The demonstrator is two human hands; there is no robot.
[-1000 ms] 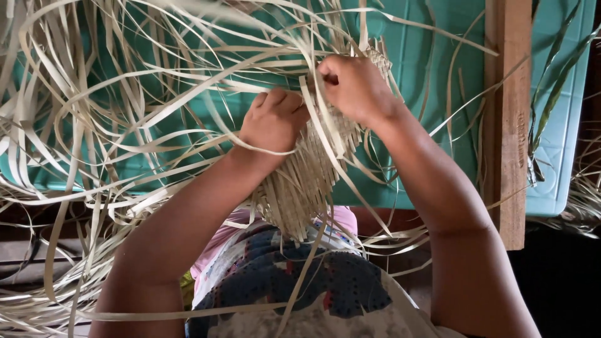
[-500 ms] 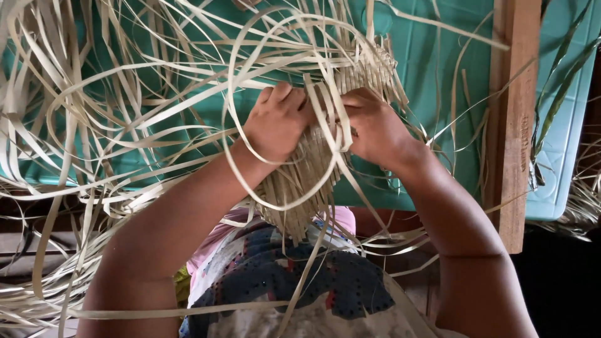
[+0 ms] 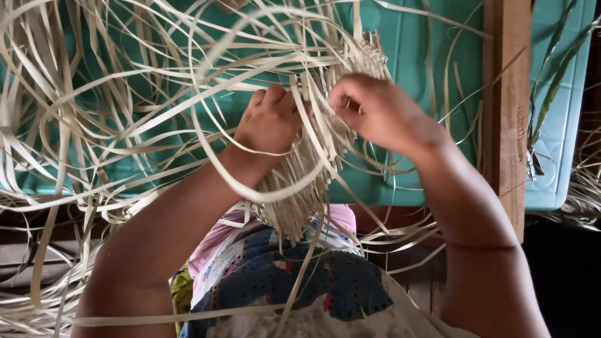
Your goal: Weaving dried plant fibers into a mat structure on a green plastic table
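Here, a half-woven straw mat is held up over the lap. It is gripped by the closed left hand, and a pale strip is pinched by the right hand, above the teal board.

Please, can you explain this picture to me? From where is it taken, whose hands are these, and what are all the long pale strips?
The camera sits on a person's head and looks down at their own bare hands. The left hand and right hand both pinch a half-woven piece made of flat pale strips. Many loose strips curl around it. Behind lies a teal surface, with a wooden post at the right. Below is the person's patterned clothing.
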